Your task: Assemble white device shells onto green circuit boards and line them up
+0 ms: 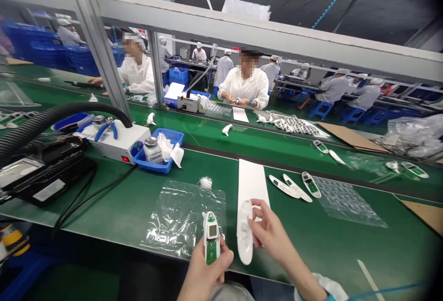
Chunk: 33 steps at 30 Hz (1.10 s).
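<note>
My left hand [206, 271] is closed around a white thermometer-like housing half [212, 236], held upright, with a green circuit board and a small grey screen facing me. Beside it, my right hand [266, 229] pinches a long white plastic cover [245, 239] by its upper right edge, its hollow inner side toward me. Behind the cover lies a white paper strip [252, 179]. Under and left of my left hand, a clear plastic bag [180, 215] is spread on the green bench, with a small clump of white bits [206, 183] at its far edge.
Right of the paper lie white shells [290, 188], an open housing with a board [311, 185] and a clear blister tray [349, 202]. At left stand a blue bin [159, 165], a white box [121, 144] with blue pliers and a black hose [69, 109]. Co-workers sit across the conveyor [204, 130].
</note>
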Motion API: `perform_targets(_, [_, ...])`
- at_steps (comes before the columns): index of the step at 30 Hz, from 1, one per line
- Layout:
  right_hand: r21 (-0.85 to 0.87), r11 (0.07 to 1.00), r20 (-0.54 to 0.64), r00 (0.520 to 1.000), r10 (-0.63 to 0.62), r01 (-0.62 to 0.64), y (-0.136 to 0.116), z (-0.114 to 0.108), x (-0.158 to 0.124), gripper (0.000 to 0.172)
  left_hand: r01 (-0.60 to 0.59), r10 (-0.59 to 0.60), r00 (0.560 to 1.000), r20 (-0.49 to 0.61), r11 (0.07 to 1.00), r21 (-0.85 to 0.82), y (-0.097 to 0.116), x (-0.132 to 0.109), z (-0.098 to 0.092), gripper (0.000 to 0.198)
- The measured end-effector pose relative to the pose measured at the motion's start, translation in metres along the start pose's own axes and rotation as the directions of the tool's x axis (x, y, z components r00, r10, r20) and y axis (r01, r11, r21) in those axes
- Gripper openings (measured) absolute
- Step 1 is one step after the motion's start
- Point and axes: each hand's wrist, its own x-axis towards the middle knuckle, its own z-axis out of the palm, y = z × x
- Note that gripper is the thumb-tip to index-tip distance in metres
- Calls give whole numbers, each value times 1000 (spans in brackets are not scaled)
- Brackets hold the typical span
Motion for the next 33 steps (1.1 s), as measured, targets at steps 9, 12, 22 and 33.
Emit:
perform_targets(9, [-31, 985, 452, 881, -140, 172, -46, 102, 55, 30, -141, 194, 887, -418, 978, 155, 39, -7, -56, 58])
perform_targets(12, [-252, 842, 358, 854, -376, 476, -67, 131, 123, 20, -187, 229, 832, -506, 973, 135, 55, -12, -80, 55])
perform_targets(22, [-361, 805, 130, 880, -456, 471, -84, 177, 246, 33, -219, 184, 776, -603, 976, 17, 79, -25, -121, 52])
perform_targets(33, [-330, 645, 218, 721, -658, 689, -132, 220, 247, 23, -252, 176, 760, -626, 967, -34, 95, -22, -136, 47])
